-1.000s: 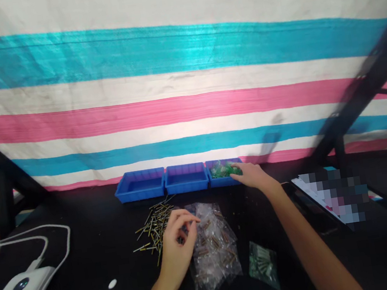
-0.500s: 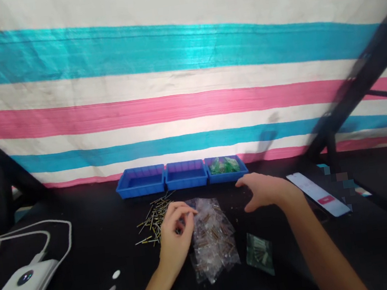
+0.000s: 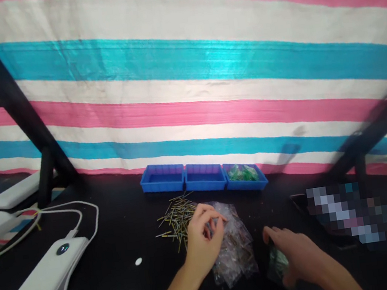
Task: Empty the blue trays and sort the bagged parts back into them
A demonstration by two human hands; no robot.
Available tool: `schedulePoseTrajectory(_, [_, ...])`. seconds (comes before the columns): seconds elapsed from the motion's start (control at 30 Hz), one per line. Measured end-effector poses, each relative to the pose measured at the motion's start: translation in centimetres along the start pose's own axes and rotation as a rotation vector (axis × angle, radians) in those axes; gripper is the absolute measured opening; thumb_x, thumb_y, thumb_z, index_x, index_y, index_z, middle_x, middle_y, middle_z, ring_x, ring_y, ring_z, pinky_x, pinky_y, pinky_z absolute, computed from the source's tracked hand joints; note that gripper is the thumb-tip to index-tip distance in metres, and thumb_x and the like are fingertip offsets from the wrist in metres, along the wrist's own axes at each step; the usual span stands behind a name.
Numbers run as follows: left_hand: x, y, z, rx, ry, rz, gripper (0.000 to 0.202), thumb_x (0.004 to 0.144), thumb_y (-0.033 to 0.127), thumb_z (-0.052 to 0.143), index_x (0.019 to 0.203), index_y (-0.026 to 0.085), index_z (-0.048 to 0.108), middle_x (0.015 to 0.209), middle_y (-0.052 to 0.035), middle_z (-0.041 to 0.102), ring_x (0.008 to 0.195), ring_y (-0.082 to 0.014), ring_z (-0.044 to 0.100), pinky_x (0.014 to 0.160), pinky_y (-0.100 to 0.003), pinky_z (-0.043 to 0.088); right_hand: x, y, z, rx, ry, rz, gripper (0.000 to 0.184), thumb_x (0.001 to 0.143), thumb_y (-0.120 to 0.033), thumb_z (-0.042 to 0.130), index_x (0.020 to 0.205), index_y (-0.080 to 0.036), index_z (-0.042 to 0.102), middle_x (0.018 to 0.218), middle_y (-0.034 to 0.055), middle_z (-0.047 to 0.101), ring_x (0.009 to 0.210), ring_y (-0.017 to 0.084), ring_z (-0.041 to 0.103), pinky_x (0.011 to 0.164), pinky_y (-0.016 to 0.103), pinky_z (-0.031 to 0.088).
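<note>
My left hand is closed, thumb and fingers curled together over the upper left of a pile of clear plastic bags. What lies between its fingertips, if anything, is too small to make out. My right hand reaches down over a small green-tinted plastic bag, fingers at its far side and thumb at its near side, spread apart. Part of that bag is hidden under the hand. Left of the clear bags, thin metal pins with yellowish parts lie in a loose heap.
Three blue trays stand in a row behind: a left tray, a middle tray and a right tray holding green bags. A white power bank with cables and a white disc lie left. A phone, partly pixelated, lies right.
My right hand has come down and nearer, from behind the green-tinted bag to over it, with its fingers spread wider. My left hand keeps its curl at the clear bags. The view has turned left.
</note>
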State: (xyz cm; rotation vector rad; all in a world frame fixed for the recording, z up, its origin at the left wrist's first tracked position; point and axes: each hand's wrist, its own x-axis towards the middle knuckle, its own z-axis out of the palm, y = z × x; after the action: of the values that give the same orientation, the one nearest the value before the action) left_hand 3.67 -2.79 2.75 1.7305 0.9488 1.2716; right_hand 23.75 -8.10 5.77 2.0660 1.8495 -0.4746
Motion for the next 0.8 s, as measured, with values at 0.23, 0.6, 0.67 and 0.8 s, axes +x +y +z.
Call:
schedulePoseTrajectory(0.23, [-0.9, 0.4, 0.6, -0.037, -0.083, -0.021, 0.017, 0.080, 0.019, 0.047, 0.074, 0.018, 0.062, 0.085, -0.0049, 0.051, 0.058, -0.0090, 0.045, 0.044, -0.020, 0.034, 0.3, 2.3, 1.9, 0.161, 0.135, -0.035, 0.043, 0.059, -0.015, 0.063, 0.099, -0.029, 0.055, 0.092, 0.0011, 0.067, 0.087, 0.025, 0.062, 0.071, 0.030, 0.040])
schedulePoseTrajectory(0.6, [-0.7, -0.6, 0.9, -0.047, 0.000, -0.069, 0.027, 0.078, 0.025, 0.056, 0.104, 0.022, 0.055, 0.096, -0.0037, 0.053, 0.057, -0.0073, 0.045, 0.045, -0.019, 0.036, 2.6, 0.2, -1.3, 0.626, 0.409, -0.209, 0.021, 0.076, -0.038, 0.054, 0.092, -0.025, 0.050, 0.065, -0.0031, 0.059, 0.057, 0.017, 0.059, 0.054, 0.026, 0.041])
schedulePoseTrajectory(0.67, [-0.5, -0.9, 1.0, -0.076, 0.025, -0.113, 0.038, 0.076, 0.030, 0.059, 0.112, 0.023, 0.050, 0.100, -0.0039, 0.053, 0.055, -0.0064, 0.045, 0.045, -0.019, 0.036, 2.9, -1.1, -1.7, 0.799, 0.419, -0.335, 0.024, 0.077, -0.040, 0.055, 0.093, -0.023, 0.049, 0.063, -0.0035, 0.056, 0.055, 0.015, 0.057, 0.052, 0.025, 0.041])
schedulePoseTrajectory(0.8, [-0.1, -1.2, 0.9, -0.118, 0.034, -0.175, 0.031, 0.077, 0.034, 0.059, 0.104, 0.020, 0.056, 0.084, -0.0009, 0.056, 0.055, -0.0073, 0.045, 0.046, -0.019, 0.034, 3.6, -3.3, -2.2, 1.002, 0.360, -0.550, 0.025, 0.079, -0.040, 0.056, 0.095, -0.021, 0.051, 0.070, -0.0020, 0.056, 0.058, 0.013, 0.056, 0.047, 0.021, 0.038])
